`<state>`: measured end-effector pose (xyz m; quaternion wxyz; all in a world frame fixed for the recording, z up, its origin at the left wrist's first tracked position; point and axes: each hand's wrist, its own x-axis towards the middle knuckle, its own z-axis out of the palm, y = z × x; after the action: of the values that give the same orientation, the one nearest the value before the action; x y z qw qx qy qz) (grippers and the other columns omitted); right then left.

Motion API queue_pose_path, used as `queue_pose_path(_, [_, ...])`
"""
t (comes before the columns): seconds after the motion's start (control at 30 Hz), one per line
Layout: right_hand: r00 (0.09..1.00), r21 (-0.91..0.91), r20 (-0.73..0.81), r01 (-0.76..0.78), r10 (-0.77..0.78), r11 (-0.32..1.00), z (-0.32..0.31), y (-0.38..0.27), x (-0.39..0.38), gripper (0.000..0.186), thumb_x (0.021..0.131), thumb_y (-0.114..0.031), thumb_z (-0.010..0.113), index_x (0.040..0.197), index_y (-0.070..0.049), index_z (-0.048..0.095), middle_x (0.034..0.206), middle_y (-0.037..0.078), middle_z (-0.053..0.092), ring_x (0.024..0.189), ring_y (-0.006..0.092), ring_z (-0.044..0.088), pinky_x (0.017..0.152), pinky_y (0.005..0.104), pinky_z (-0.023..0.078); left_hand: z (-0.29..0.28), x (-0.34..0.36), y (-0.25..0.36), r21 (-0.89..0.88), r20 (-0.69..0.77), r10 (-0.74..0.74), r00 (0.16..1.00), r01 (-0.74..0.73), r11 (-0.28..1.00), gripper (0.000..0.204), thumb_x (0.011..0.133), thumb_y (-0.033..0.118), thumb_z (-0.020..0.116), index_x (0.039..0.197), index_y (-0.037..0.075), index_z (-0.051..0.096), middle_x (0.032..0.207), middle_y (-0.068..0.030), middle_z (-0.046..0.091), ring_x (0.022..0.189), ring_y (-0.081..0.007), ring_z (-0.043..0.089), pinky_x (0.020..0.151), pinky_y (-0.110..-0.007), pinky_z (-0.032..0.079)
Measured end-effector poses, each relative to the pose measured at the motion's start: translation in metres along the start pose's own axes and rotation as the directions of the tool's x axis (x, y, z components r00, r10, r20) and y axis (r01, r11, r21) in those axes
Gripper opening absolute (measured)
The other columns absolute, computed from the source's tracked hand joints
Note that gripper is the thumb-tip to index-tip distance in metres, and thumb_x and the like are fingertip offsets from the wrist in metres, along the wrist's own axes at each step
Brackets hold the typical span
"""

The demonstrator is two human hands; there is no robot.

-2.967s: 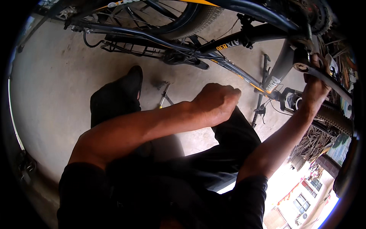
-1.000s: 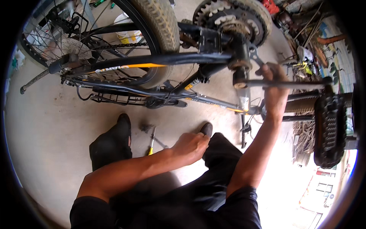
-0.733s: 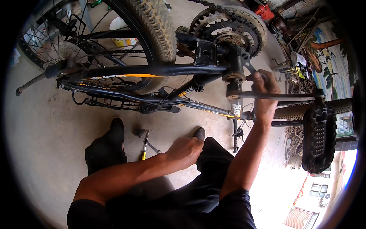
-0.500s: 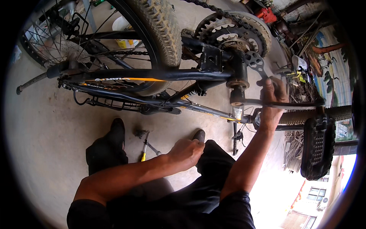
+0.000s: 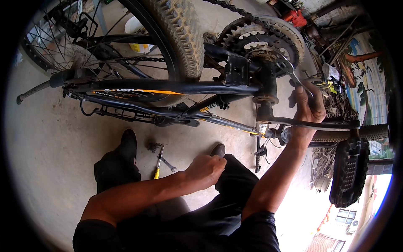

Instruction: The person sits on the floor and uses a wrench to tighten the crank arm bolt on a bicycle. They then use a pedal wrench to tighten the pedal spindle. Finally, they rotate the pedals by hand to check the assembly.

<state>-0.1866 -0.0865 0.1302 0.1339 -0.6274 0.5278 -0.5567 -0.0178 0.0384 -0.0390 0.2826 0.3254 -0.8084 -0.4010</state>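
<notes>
My right hand (image 5: 308, 105) grips a flat metal spanner (image 5: 289, 73), whose far end is beside the bottom bracket (image 5: 267, 82) and chainrings (image 5: 289, 44) of a black and orange bicycle (image 5: 201, 86) lying on the floor. A crank arm (image 5: 336, 124) crosses over my right wrist, with a black pedal (image 5: 349, 172) at its end. My left hand (image 5: 206, 171) is closed in front of my right knee; I cannot make out what, if anything, is in it. A yellow-handled screwdriver (image 5: 157, 170), another spanner (image 5: 171, 166) and a small dark piece (image 5: 153, 147) lie between my feet.
The rear wheel (image 5: 180, 38) fills the upper left, with a white bucket (image 5: 132, 27) behind it. A red object (image 5: 294, 17), sticks (image 5: 323, 164) and other clutter line the right side against a painted wall (image 5: 369, 84). Bright daylight and a building show at lower right.
Compared with earlier, my view has swung onto the chainrings. In the last second my right hand and spanner shifted rightward, and the crank with pedal dropped slightly. My left hand stays closed.
</notes>
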Motion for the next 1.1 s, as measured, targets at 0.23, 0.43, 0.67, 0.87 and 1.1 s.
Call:
queue_pose_path(0.23, [0.997,-0.119,0.043,-0.053,0.058,0.991,-0.005,0.008,0.007,0.019,0.088,-0.015,0.068,0.103,-0.003,0.068,0.065,-0.001,0.057,0.058,0.0048,0.045,0.052,0.0202,0.033,0.0,0.0,-0.001,0.016,0.004,0.024,1.0,-0.024,1.0,0.008,0.075,0.002,0.058,0.079,-0.002,0.052,0.069,-0.0196,0.06,0.06,-0.0352,0.063,0.051,-0.044,0.049])
queue_pose_path(0.43, [0.999,0.001,0.03,-0.046,0.046,0.999,0.005,0.006,0.005,0.017,0.086,-0.013,0.071,0.098,-0.002,0.066,0.073,-0.001,0.059,0.062,0.0045,0.05,0.055,0.0174,0.037,0.002,0.001,-0.001,0.005,0.001,0.039,0.999,-0.039,0.999,0.007,0.074,0.001,0.058,0.078,-0.001,0.053,0.069,-0.0196,0.06,0.059,-0.0352,0.063,0.05,-0.045,0.049])
queue_pose_path(0.67, [0.999,-0.063,0.022,-0.032,0.033,0.997,-0.005,0.006,0.006,0.012,0.086,-0.009,0.069,0.096,-0.003,0.066,0.068,-0.001,0.059,0.06,0.0041,0.05,0.054,0.0178,0.035,0.007,0.0,-0.004,0.026,0.074,-0.036,0.997,0.034,0.999,0.013,0.082,0.011,0.063,0.083,0.002,0.055,0.075,-0.0165,0.061,0.067,-0.0353,0.062,0.057,-0.045,0.049])
queue_pose_path(0.87, [1.0,-0.056,-0.007,-0.021,0.02,0.998,0.006,0.004,0.003,0.013,0.085,-0.009,0.07,0.096,-0.003,0.066,0.069,0.0,0.06,0.061,0.0042,0.049,0.054,0.0182,0.035,0.007,0.0,-0.002,0.047,0.062,-0.044,0.997,0.041,0.998,0.011,0.082,0.01,0.063,0.083,0.002,0.056,0.073,-0.0157,0.061,0.067,-0.0349,0.062,0.057,-0.045,0.05])
queue_pose_path(1.1, [0.999,-0.077,-0.045,0.027,-0.031,0.997,0.013,0.005,-0.003,0.012,0.086,-0.008,0.07,0.096,-0.003,0.067,0.072,0.0,0.061,0.062,0.0045,0.051,0.055,0.0192,0.038,0.008,0.001,-0.002,0.043,0.074,-0.047,0.996,0.044,0.998,0.011,0.082,0.01,0.063,0.081,0.002,0.055,0.072,-0.0151,0.06,0.067,-0.0342,0.063,0.056,-0.044,0.05])
